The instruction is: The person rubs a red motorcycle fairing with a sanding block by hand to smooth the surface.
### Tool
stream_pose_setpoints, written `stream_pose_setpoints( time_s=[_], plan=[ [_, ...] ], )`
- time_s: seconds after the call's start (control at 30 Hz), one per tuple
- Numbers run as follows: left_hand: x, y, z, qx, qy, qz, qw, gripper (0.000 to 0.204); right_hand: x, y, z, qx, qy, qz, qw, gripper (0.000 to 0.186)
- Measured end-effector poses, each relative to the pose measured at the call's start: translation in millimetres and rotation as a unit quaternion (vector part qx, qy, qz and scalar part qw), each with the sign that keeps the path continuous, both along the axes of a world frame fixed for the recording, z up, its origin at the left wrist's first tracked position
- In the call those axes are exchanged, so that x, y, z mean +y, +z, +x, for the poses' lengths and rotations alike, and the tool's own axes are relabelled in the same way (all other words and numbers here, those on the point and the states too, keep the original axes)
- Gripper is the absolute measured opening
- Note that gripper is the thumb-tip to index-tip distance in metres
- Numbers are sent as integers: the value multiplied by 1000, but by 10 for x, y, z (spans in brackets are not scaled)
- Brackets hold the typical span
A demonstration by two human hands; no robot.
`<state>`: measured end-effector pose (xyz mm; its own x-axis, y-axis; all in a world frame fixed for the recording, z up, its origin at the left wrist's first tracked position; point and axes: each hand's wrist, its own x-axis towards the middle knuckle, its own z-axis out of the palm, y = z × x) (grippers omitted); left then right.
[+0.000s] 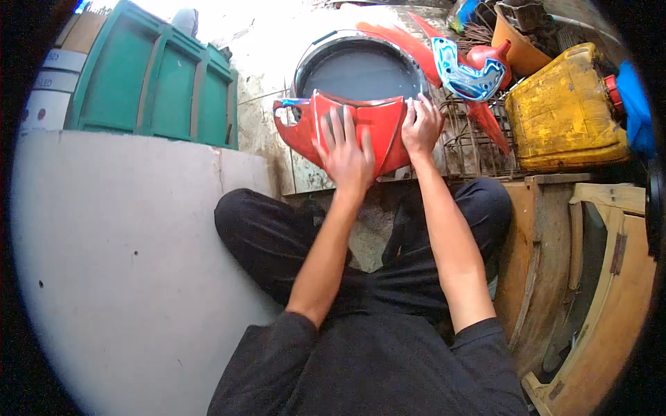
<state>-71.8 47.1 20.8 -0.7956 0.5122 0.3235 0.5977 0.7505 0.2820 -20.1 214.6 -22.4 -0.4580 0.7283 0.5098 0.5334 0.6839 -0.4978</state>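
Note:
A glossy red molded panel (385, 128), shaped like a motorcycle fairing piece, lies tilted across the near side of a round black basin (301, 69). Dark liquid seems to fill the basin. Flat on the panel's middle rests my left hand (347, 158), its fingers spread and slightly blurred; whether anything lies beneath the palm is hidden. My right hand (423, 128) grips the panel's right edge, with the fingers bent over its upper corner. A small blue and white patch shows at the panel's left end.
Right of the basin lie a blue-white patterned panel (466, 75), a red plastic container (494, 57) and a wire rack (461, 142). A stained yellow jerrycan (565, 111) and wooden furniture (610, 236) border my right. A white surface (139, 236) and green framed panel (149, 80) occupy the left.

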Motion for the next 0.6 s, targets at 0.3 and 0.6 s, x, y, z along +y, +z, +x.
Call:
stream_pose_setpoints(
  time_s=[0.3, 0.6],
  plan=[
    [-346, -229, 791, -93, 11, 33, 995, 63, 50, -12, 40, 12, -4, 12, 1000, 30],
    [202, 158, -418, -42, 71, 49, 995, 61, -41, -21, -68, 13, -5, 11, 1000, 29]
  ],
)
